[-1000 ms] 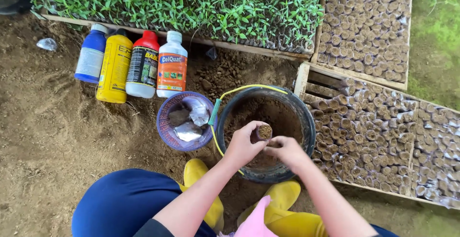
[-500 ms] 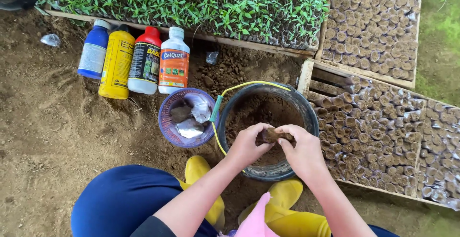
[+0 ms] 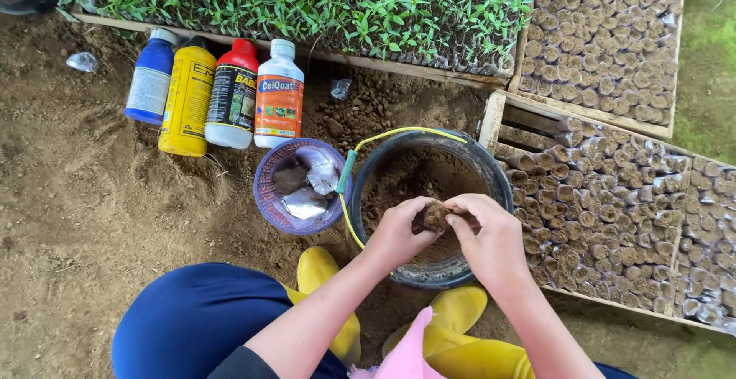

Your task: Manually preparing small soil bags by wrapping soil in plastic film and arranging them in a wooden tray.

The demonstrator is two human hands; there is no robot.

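Over black bucket (image 3: 491, 176): left hand (image 3: 399, 235), right hand (image 3: 491, 241) together, pinching small soil-filled pot (image 3: 435, 215); risk: over-squeezing, soil crumbling out.

You press a crumbly, rough clod of soil (image 3: 435, 215) over a matt black plastic bucket (image 3: 491, 173). Beside it, the purple basket (image 3: 267, 195) is ribbed plastic, the four bottles (image 3: 222, 91) are glossy plastic, the crate (image 3: 491, 118) is rough bare wood, and your yellow boots (image 3: 318, 272) are smooth rubber.
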